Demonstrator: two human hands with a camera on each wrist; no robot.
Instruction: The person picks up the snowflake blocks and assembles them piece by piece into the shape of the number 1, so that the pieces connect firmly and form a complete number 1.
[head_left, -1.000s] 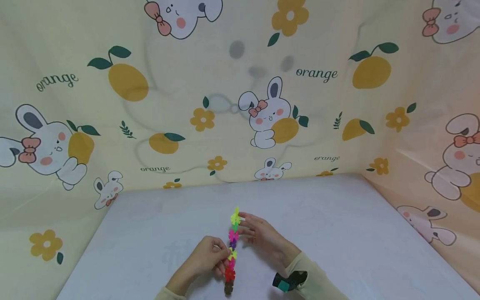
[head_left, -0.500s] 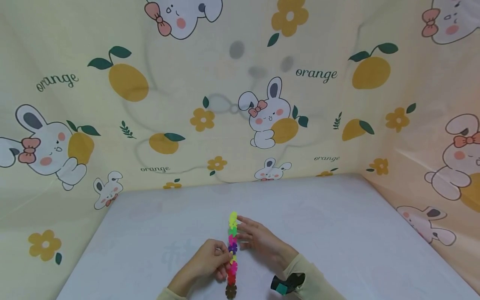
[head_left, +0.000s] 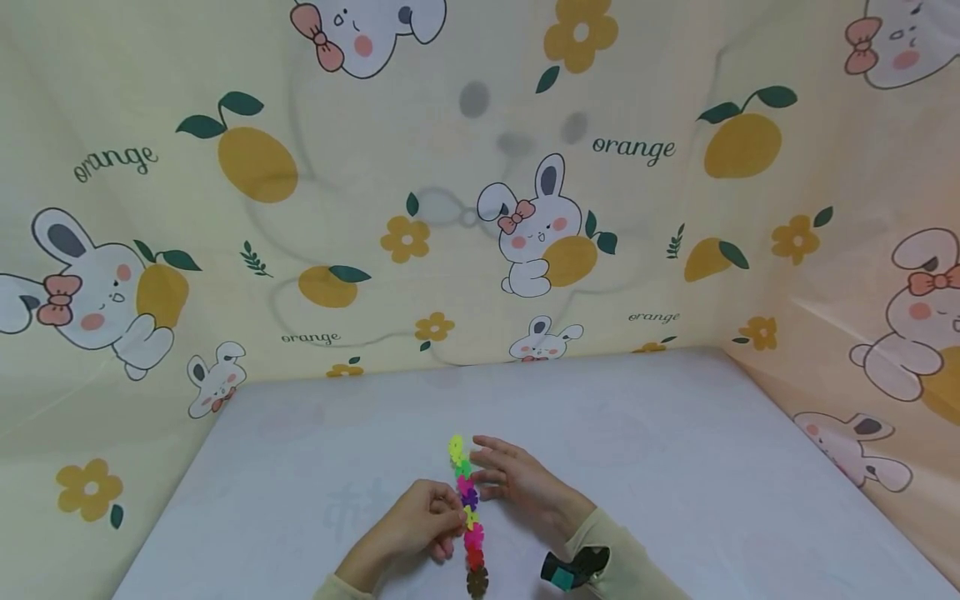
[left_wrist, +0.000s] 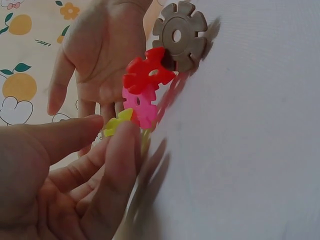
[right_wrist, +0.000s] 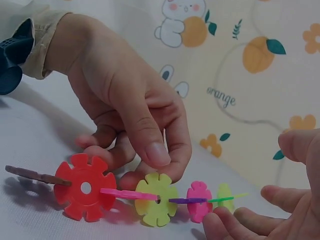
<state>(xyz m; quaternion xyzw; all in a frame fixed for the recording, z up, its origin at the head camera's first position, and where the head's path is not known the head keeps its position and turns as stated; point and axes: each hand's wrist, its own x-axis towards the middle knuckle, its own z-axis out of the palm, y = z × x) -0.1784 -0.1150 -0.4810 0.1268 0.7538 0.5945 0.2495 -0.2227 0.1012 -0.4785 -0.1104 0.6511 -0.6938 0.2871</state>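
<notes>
A chain of slotted plastic snowflake discs lies lengthwise between the two hands on the white tabletop. Its near end is a brown disc, followed by a red disc and a pink disc. My left hand pinches the yellow disc in the chain's middle between thumb and finger. Beyond it come a purple disc, another pink one, a green disc and yellow at the far end. My right hand is beside the chain's far half, fingers extended; whether they touch it I cannot tell.
The white tabletop runs back to a cream cloth backdrop printed with rabbits and oranges, which also hangs at both sides. A black strap with a teal patch is on the right sleeve.
The chain has turned, its far end swinging left and its brown end shifting right. My left hand still pinches the middle. A gap has opened between the right fingertips and the far yellow end.
</notes>
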